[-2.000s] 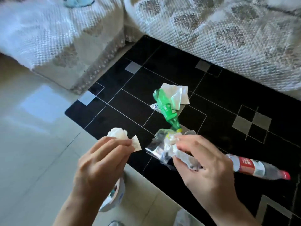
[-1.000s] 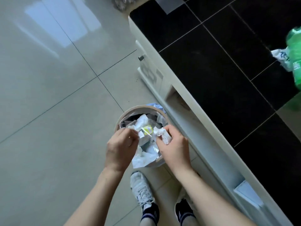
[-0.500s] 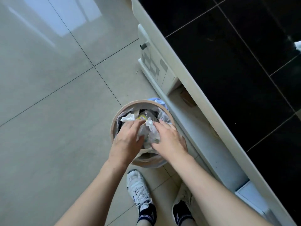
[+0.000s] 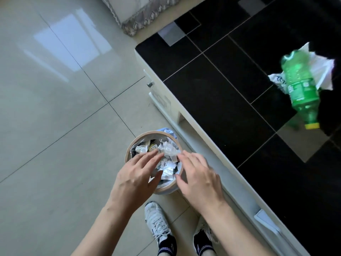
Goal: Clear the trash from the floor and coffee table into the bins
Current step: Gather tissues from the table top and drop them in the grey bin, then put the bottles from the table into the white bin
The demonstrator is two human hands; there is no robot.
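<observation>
Nearest to me, I am seeing 2 white shoes [image 4: 158,221] standing on the pale tiled floor [image 4: 55,126], the right one partly hidden under the forearm. Just beyond them, both hands are hovering over the small round bin [image 4: 131,146]. The left hand [image 4: 135,175] is lying flat with its fingers straight and loosely spread, holding nothing, its fingertips reaching over the bin's near left rim. The right hand [image 4: 198,177] is also relaxed and spread, empty, its fingertips lying just beside a crumpled white paper ball [image 4: 168,148] that is sitting on top of the trash. I am not able to tell whether those fingertips are touching the paper.

The bin is sitting on the floor right against the white side of the coffee table [image 4: 212,100], and it is filled with crumpled paper and shiny wrappers; the hands are covering its near half, so I am not making out what lies there.

Farther right, on the glossy black tabletop, a green plastic bottle [image 4: 299,85] with a yellow cap is lying on its side, resting over a white tissue [image 4: 321,71] and a scrap of printed wrapper [image 4: 277,80], all slightly blurred and well apart from both hands. At the far top, a patterned sofa cover [image 4: 140,17] is hanging down, cut off by the frame.
</observation>
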